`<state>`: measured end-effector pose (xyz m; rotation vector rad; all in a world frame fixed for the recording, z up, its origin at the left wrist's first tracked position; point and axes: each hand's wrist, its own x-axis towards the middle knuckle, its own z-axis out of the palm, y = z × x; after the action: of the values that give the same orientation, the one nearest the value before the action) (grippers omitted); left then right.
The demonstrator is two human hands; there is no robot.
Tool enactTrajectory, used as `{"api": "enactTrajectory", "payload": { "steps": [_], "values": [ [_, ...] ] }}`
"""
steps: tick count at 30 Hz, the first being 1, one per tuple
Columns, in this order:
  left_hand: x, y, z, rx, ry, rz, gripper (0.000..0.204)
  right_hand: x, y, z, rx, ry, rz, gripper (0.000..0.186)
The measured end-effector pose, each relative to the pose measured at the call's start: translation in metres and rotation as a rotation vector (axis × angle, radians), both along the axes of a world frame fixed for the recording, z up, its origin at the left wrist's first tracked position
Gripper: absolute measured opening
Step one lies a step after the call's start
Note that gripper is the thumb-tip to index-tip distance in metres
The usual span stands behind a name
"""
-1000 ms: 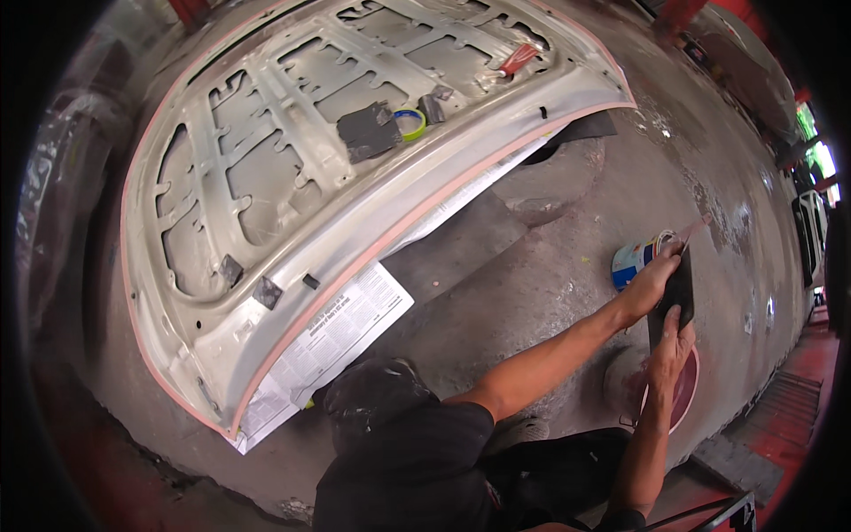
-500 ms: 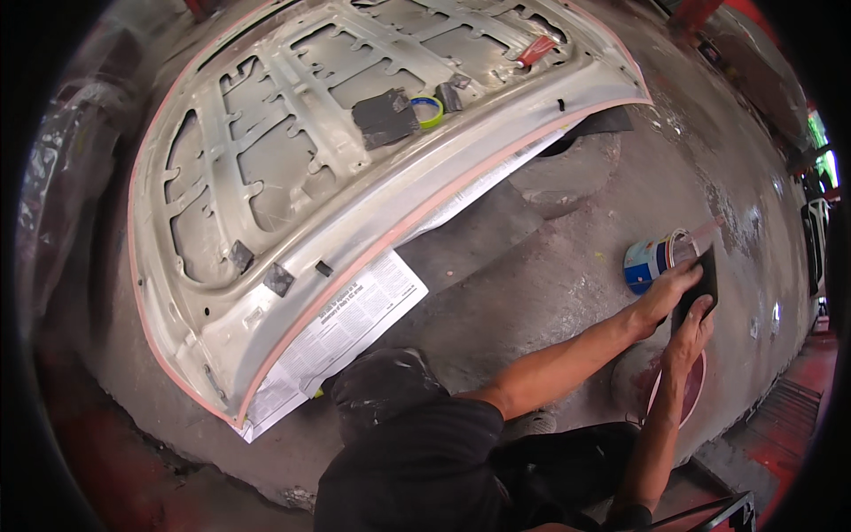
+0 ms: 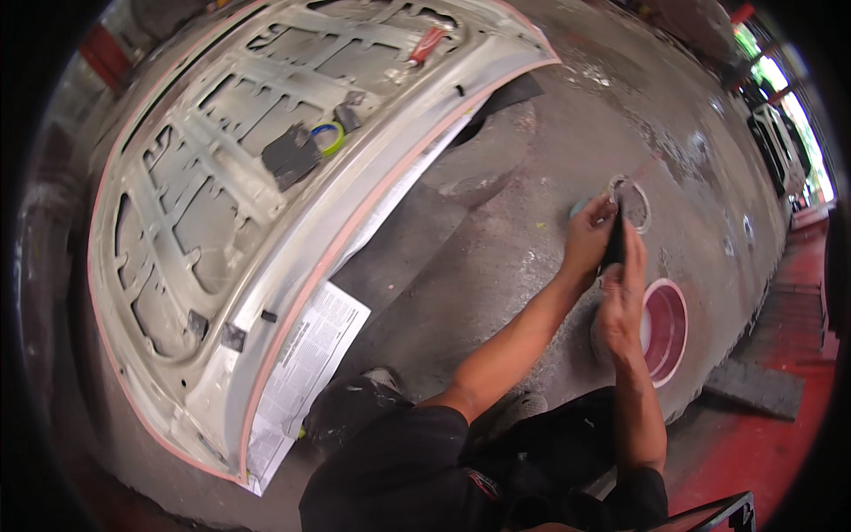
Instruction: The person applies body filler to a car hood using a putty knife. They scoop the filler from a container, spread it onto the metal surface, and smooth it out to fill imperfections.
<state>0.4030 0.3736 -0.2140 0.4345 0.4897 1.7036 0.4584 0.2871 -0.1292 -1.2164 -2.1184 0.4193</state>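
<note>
Car panel lies left, tape roll on top, newspaper along its right edge; bucket stands right, can beyond.

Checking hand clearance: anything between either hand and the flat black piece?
Nothing visible. The left hand is on the flat black piece; the right hand lies along its right side, apparently touching. The blue cylindrical tin with a pale round rim shows beyond the hands, not between.
</note>
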Motion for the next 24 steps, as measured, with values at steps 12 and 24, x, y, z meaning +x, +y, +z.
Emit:
{"api": "enactTrajectory", "payload": {
  "steps": [12,24],
  "values": [
    [-0.030,-0.021,0.038,0.128,0.069,-0.141,0.083,0.006,0.000,-0.002,-0.038,0.208,0.020,0.045],
    [0.015,-0.059,0.078,0.316,0.961,0.054,0.044,0.078,0.058,-0.009,-0.131,0.701,-0.402,0.038]
  ]
}}
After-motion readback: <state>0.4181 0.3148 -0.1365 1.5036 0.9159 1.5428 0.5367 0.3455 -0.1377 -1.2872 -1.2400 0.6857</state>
